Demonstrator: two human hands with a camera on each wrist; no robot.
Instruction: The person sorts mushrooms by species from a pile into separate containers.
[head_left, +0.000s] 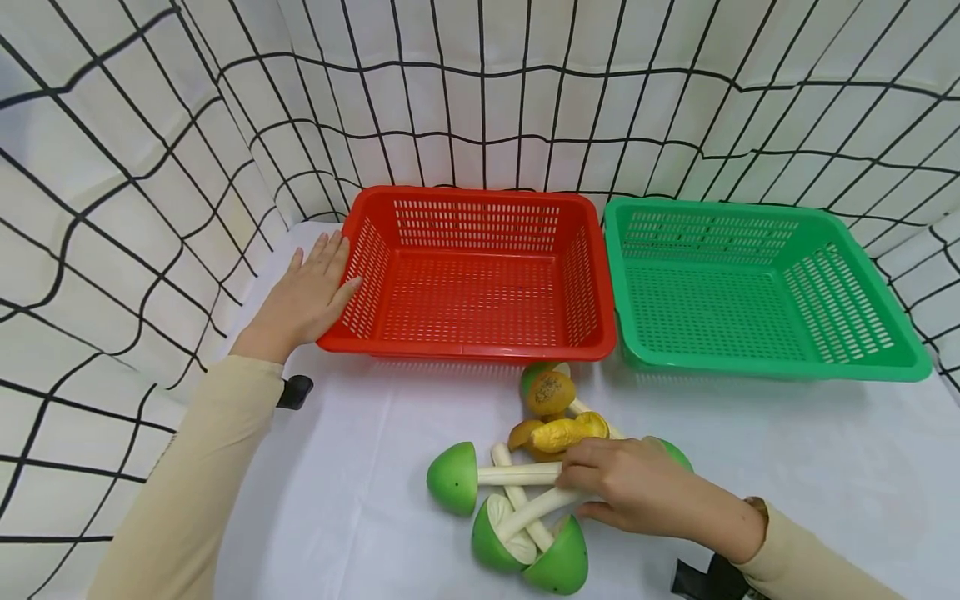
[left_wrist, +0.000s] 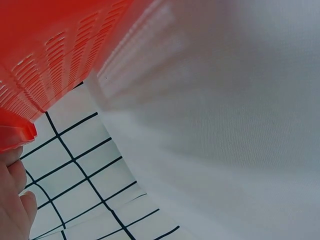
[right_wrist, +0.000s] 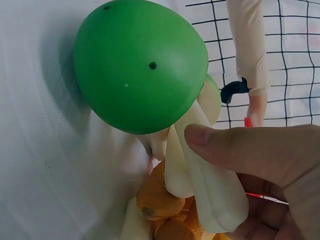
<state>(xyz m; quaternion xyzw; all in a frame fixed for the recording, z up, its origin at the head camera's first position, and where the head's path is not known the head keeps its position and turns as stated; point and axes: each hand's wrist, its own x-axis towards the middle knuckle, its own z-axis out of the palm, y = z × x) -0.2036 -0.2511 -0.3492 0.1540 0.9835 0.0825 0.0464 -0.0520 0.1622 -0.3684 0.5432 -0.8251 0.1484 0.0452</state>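
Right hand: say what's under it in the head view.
A pale stem runs in under the right hand from the left; a green cap shows past its far side. There, the hand covers the stem's far end and anything else below it.

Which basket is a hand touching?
The red rectangular plastic basket: the left hand rests against its rim, while the green rectangular plastic basket beside it is untouched.

red basket [head_left: 465, 350]: glossy plastic | green basket [head_left: 772, 368]: smooth plastic | mushroom cap [right_wrist: 137, 70]: smooth, satiny | table cover [head_left: 360, 517]: matt cloth
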